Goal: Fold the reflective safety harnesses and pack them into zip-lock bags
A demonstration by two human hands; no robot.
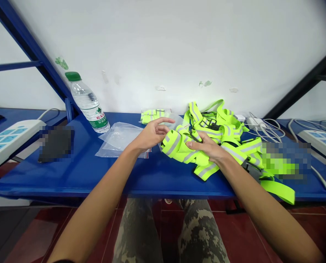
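The person's left hand [151, 135] is raised just above the bench, its fingers [165, 120] spread apart and apparently touching nothing, close beside a folded hi-vis vest [176, 146] of neon-yellow webbing with grey reflective stripes. The right hand [207, 147] lies on that vest, its fingers together and bearing down across the bands; whether they pinch the webbing or only press it flat, I cannot tell. That pressure probably keeps the springy loops from sliding open, since the vest forms a loose bundle near the front of the blue bench [97, 179]. Behind and to the right spreads a tangled heap of similar vests [218, 122], with a yellow strap [278, 191] trailing to the bench's front edge. Flat clear plastic bags [119, 137] lie just left of the hands, placed within easy reach of the left hand, and a small yellow bundle in clear plastic [152, 116] sits farther back near the wall. A water bottle [87, 102] with a green cap stands at the back, out of the way of the work. Power strips [9, 142] sit toward the left end, with another power strip [316, 144] at the right, while a white charger [254, 123] and its cables lie behind the heap. Blurred patches hide two other objects on the bench.
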